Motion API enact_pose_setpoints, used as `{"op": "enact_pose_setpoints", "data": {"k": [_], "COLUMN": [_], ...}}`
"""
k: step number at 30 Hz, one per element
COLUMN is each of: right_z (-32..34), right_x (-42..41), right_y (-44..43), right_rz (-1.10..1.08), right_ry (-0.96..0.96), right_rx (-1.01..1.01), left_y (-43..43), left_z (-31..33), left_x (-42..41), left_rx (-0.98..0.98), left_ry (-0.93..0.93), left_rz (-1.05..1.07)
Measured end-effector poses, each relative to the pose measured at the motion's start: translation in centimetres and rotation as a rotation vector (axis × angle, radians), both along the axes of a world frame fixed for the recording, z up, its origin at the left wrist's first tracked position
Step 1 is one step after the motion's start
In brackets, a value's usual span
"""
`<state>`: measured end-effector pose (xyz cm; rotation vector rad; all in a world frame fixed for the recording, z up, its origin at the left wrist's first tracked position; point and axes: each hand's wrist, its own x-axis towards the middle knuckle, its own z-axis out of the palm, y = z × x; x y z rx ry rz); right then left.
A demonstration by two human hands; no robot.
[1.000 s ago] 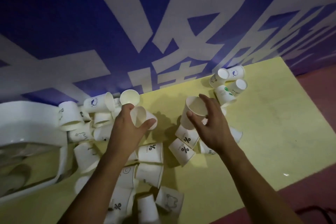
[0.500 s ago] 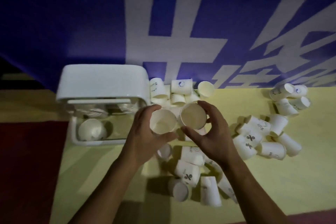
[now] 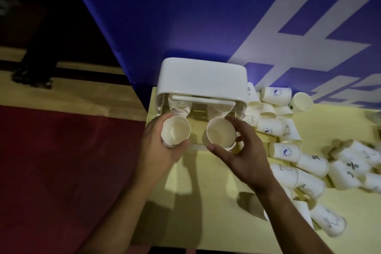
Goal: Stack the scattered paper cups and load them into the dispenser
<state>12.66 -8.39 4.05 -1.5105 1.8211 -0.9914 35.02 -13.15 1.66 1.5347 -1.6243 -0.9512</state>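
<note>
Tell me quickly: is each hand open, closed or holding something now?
Left hand: grips one paper cup, mouth up.
Right hand: grips a second paper cup, mouth up.

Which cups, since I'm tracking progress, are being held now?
Only two: the left cup in the left hand and the right cup in the right hand, both mouth-up at the dispenser. The loose cups lie scattered on the table.

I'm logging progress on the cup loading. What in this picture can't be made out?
Head view: whether the left hand and right hand each grip one cup or a stack; fingers cover the sides.
Head view: how full the dispenser is; its white hood covers the tubes.
Head view: the count of scattered cups; the right edge cuts the pile, and the right forearm hides some.
</note>
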Motion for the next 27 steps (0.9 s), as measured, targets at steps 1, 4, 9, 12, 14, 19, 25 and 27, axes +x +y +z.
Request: {"op": "enact_pose_setpoints", "data": {"k": [1, 4, 9, 12, 14, 19, 25, 27], "right_z": [-0.2, -0.6, -1.2, -1.4, -1.6, -2.1, -3.3, -4.2], "right_x": [0.2, 0.4, 0.5, 0.8, 1.0, 2.2, 6.3, 7.2], "right_y": [-0.2, -0.6, -1.0, -1.3, -1.6, -2.4, -3.6, -4.1], "right_rz": [0.000, -0.018, -0.036, -0.030, -0.019, 0.006, 0.048, 0.059], "right_ry": [0.002, -0.004, -0.010, -0.006, -0.011, -0.016, -0.041, -0.035], "right_rx": [0.001, 0.009, 0.035, 0.043, 0.055, 0.066, -0.015, -0.002], "left_y": [-0.4, -1.4, -2.7, -3.3, -3.5, -3.8, -3.7, -3.1], "left_z": [-0.3, -1.7, -4.1, -5.4, -6.2, -7.1, -7.2, -6.7], "left_x": [0.2, 0.6, -0.1, -0.4, -0.5, -0.8, 0.8, 1.8], "left_rx": [-0.020, -0.032, 0.057, 0.117, 0.143, 0.162, 0.211, 0.238], "left_ry": [-0.025, -0.108, -0.206, -0.298, -0.352, -0.374, -0.152, -0.109], "left_rz": [0.003, -0.008, -0.082, -0.131, -0.149, -0.162, -0.252, -0.225]}}
